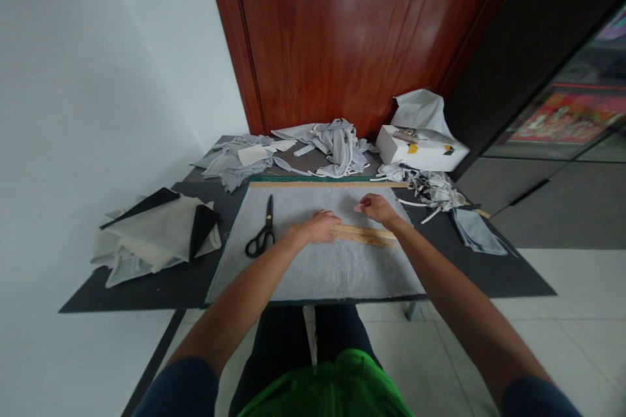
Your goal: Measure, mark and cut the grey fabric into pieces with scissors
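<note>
A light grey cloth (308,273) lies spread over the table in front of me. My left hand (320,227) is on the cloth, its fingers closed at the left end of a wooden ruler (366,235). Just above that ruler, my right hand (377,208) pinches a small flat pink piece that looks like tailor's chalk (358,207). Black-handled scissors (264,232) rest on the cloth to the left, blades pointing away from me. Along the cloth's far edge runs a long wooden strip (323,184), like a yardstick.
Folded grey and black fabric (161,228) is piled at the table's left. Grey scraps (337,146) are heaped along the back, and more scraps (435,189) lie at the right by a white box (420,153). Behind stands a wooden door (342,32); a dark cabinet (533,195) is at right.
</note>
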Tool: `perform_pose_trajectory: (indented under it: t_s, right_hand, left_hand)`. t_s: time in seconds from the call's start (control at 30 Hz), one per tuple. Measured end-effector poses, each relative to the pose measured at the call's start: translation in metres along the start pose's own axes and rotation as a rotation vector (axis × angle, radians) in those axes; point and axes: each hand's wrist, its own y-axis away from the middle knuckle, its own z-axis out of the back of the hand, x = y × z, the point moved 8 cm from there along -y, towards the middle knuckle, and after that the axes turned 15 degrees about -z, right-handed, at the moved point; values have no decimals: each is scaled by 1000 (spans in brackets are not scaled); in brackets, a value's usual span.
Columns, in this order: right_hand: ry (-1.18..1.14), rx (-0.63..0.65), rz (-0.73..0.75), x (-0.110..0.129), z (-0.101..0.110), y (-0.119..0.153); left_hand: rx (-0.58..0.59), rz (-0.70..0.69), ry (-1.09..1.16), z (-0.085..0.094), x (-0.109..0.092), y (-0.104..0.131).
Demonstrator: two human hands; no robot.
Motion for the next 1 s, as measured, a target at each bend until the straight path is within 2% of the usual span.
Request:
perform_pose_trajectory:
  t_s: [0.23,0.47,0.6,0.8,0.9,1.0]
  right_hand:
    - [-51,-62,-1,-16,29,7]
    - [-60,-72,-18,-24,36,8]
    - [-78,-117,-52,-31,41,6]
    - [-125,-214,-100,-43,56,2]
    - [-148,-324,-145,-52,68,1]
    - [-217,-398,-201,-62,74,1]
  left_hand:
    - [26,4,-53,1,-4,-8]
    - [22,16,-49,2,-9,-10]
    - [36,113,-23,5,-9,-10]
    - [69,146,-41,26,-7,-9]
    - [78,199,-118,40,6,-5]
    - [14,332,-140,58,27,3]
